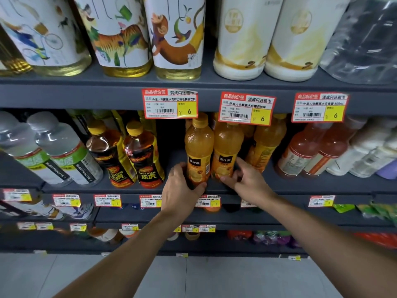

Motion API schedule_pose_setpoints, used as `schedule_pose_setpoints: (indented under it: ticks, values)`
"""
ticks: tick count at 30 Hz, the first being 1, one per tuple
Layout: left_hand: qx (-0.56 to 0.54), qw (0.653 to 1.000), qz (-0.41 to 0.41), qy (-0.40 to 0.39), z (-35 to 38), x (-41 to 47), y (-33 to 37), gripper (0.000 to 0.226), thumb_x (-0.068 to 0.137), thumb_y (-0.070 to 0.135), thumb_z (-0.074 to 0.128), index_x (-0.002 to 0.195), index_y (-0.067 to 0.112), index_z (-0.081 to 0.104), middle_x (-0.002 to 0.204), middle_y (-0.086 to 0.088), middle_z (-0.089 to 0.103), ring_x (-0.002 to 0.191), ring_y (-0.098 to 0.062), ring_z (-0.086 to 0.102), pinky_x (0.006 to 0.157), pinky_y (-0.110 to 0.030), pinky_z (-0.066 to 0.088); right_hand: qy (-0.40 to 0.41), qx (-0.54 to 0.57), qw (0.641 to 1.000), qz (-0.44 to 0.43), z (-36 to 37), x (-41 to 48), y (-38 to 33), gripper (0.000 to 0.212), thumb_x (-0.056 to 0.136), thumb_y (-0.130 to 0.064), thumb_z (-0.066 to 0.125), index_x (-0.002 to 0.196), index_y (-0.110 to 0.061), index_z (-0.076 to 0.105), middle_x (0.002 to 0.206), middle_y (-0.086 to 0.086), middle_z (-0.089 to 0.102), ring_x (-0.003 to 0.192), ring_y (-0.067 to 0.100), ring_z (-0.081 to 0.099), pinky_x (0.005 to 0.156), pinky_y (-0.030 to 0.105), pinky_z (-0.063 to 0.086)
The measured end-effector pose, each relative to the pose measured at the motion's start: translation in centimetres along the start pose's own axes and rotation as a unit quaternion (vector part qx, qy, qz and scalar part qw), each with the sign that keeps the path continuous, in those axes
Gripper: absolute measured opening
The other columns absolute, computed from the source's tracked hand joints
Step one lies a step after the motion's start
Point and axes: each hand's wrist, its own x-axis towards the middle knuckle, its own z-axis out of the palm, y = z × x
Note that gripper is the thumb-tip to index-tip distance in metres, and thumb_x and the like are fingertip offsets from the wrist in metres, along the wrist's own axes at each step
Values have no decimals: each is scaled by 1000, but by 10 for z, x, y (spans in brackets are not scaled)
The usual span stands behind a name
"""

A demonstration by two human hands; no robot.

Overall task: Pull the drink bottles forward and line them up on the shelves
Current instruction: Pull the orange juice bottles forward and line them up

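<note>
The left hand (pixel 181 187) grips the base of the left orange juice bottle (pixel 198 147) near the middle shelf's (pixel 322 187) front edge. The right hand (pixel 249 179) curls round the right orange juice bottle (pixel 227 145), touching beside it

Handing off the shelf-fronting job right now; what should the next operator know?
Left hand grips the left orange juice bottle at its base. Right hand grips the right orange juice bottle low down. Both bottles stand upright near the middle shelf front edge, nearly level. Left to do: a rear orange juice bottle sits further back to their right; a gap shows beside the Hi-Tiger bottles.
</note>
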Motion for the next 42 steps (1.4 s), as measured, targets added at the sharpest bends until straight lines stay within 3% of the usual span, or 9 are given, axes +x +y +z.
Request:
schedule_pose_setpoints:
  ticks: [3,7,11,14,18,21,24,27,42]
  values:
    - [-2,1000,24,-16,-1,6,4,67,79,36,80,135,26,47,121,8,61,110,-10,56,87,-25,44,-47,4,999,18,-5,5,0,53,93,-29,69,139,-42,46,67,0,52,59,0,51,58,14,42]
    - [-4,1000,1,2,-4,4,1,68,78,38,82,135,23,47,121,5,63,112,-15,59,94,-38,52,-78,-28,996,37,-9,6,-3,53,93,-34,68,136,-46,41,74,1,60,64,2,55,71,30,50]
    - [33,999,5,24,-8,-4,-5,70,81,39,79,137,19,42,128,-2,58,115,-23,57,93,-45,51,-66,-73,995,7,-4,0,-9,65,82,-43,80,131,-38,38,77,-14,64,70,0,62,63,13,44]
    - [63,998,17,11,-12,-2,-10,75,80,35,81,141,19,39,133,-4,58,119,-25,56,94,-42,49,-28,-103,994,-19,2,-3,-11,67,85,-39,79,136,-24,39,87,-14,61,78,8,61,72,25,46]
    - [67,997,20,-23,-16,3,-18,72,79,32,82,138,18,44,129,-4,62,118,-24,57,94,-36,48,-51,-101,993,-16,-1,-4,-11,64,88,-35,76,137,-24,38,99,-7,65,89,13,64,80,33,50]
    - [72,997,25,-20,-16,5,-22,71,78,34,83,136,16,46,126,-4,62,116,-23,58,92,-34,47,-76,-118,990,-17,-6,-5,-9,64,87,-34,76,137,-27,38,92,-6,65,82,10,64,79,37,54]
    - [74,997,29,-20,-15,6,-23,71,77,36,83,135,17,46,126,-3,62,115,-22,58,90,-29,44,-75,-126,989,-22,-8,-5,-6,66,82,-36,80,133,-28,40,81,-8,64,74,7,64,73,39,56]
    - [78,996,41,-24,-16,8,-24,67,76,37,84,131,18,49,121,-2,64,111,-21,59,85,-26,43,-67,-146,987,-18,-6,-4,-5,71,74,-46,85,130,-25,47,83,-12,64,80,10,65,76,40,56]
    - [74,995,50,-35,-18,11,-22,64,75,40,85,125,19,52,119,-1,65,109,-19,61,87,-30,50,-44,-169,984,-22,-2,-5,0,54,80,-48,80,121,-24,53,76,-8,61,71,8,60,67,35,51]
